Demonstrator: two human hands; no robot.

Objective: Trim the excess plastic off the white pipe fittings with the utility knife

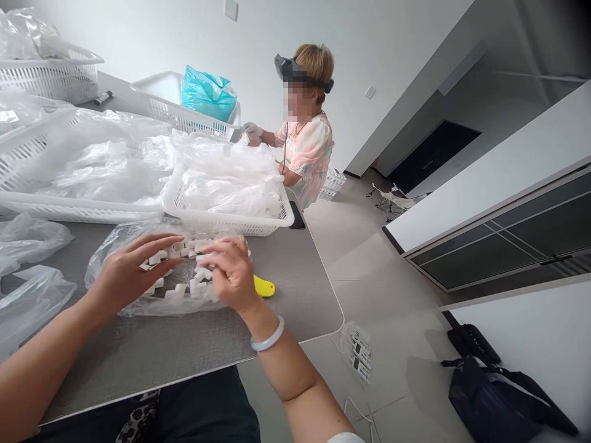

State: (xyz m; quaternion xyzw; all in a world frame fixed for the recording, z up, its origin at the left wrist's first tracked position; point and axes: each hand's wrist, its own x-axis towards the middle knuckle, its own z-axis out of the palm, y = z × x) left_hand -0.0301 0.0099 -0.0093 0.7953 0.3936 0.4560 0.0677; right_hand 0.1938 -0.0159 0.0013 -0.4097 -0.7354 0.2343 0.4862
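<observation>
My left hand (127, 271) lies with fingers stretched out over a pile of small white plastic fittings (184, 271) on a clear plastic bag (111, 246) spread on the grey table (184, 344). My right hand (231, 271) is curled over the same pile, its fingertips pinching one white fitting. A pale bangle (268, 338) sits on my right wrist. A yellow tool (264, 287) lies just right of my right hand, partly hidden by it.
White baskets (221, 218) stuffed with clear bags stand behind the pile. A basket with a teal bag (207, 92) is further back. A person (305, 135) wearing a headset works at the table's far end. Dark bags (494, 394) lie on the floor, right.
</observation>
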